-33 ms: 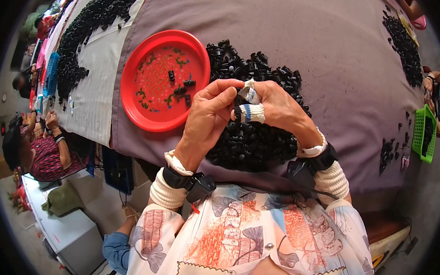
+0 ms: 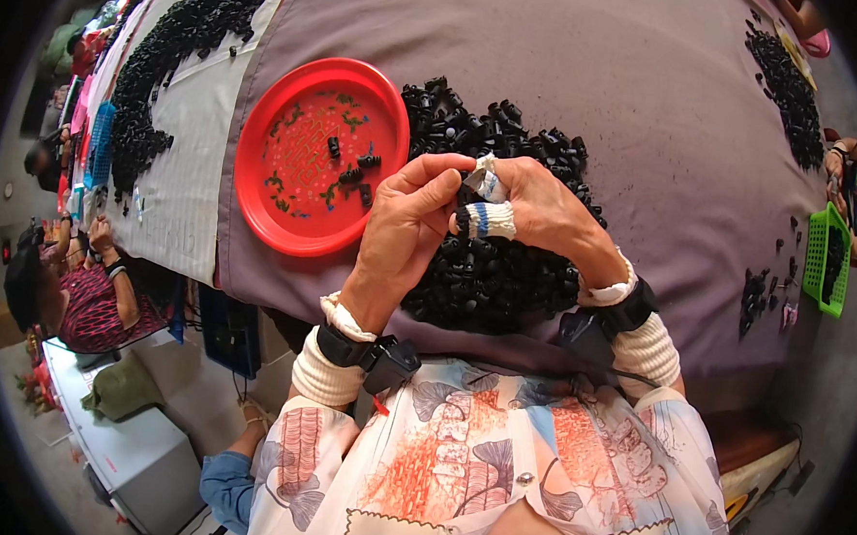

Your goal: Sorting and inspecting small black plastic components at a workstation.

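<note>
My left hand [image 2: 407,223] is closed in a pinch, fingertips brought together with those of my right hand. Between them a small black plastic part [image 2: 463,192] shows only in part. My right hand [image 2: 553,211] is closed too, with white knit wraps [image 2: 492,219] striped blue on its thumb and a finger. Something greyish sits at its fingertip; whether it is a tool or part of the wrap I cannot make out. Both hands are over a heap of black plastic parts [image 2: 491,285]. Left of them a round red tray [image 2: 255,186] holds several such parts.
A mauve cloth [image 2: 669,115] covers the table. More black parts [image 2: 194,28] lie on the pale cloth at far left, and others [image 2: 786,97] at far right. A green basket [image 2: 816,254] stands at the right edge. Other people work at both sides; a white box-shaped appliance [image 2: 147,456] is lower left.
</note>
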`<action>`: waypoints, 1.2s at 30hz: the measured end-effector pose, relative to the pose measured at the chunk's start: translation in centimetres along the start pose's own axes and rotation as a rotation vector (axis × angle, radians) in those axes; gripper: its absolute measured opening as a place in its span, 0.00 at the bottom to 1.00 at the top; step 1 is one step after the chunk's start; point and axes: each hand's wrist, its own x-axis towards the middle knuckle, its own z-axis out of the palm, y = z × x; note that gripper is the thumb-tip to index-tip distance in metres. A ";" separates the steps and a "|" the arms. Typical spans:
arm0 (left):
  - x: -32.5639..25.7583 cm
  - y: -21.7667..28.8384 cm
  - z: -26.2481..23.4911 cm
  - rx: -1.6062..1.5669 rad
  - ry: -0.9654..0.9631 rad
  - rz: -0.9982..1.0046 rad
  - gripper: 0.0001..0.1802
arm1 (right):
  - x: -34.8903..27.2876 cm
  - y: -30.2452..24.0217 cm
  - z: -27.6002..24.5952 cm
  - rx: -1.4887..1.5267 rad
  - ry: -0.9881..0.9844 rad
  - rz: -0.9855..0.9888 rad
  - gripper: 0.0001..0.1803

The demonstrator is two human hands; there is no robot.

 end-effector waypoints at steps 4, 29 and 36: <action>0.0 0.0 0.1 0.022 0.022 0.009 0.10 | -0.1 -0.2 0.1 0.039 0.005 0.002 0.25; 0.0 -0.3 0.1 0.027 0.013 0.034 0.09 | -0.2 -0.2 0.0 0.012 0.019 0.008 0.25; 0.0 -0.3 -0.1 0.060 -0.001 0.057 0.10 | -0.4 0.0 0.2 -0.033 0.022 -0.055 0.23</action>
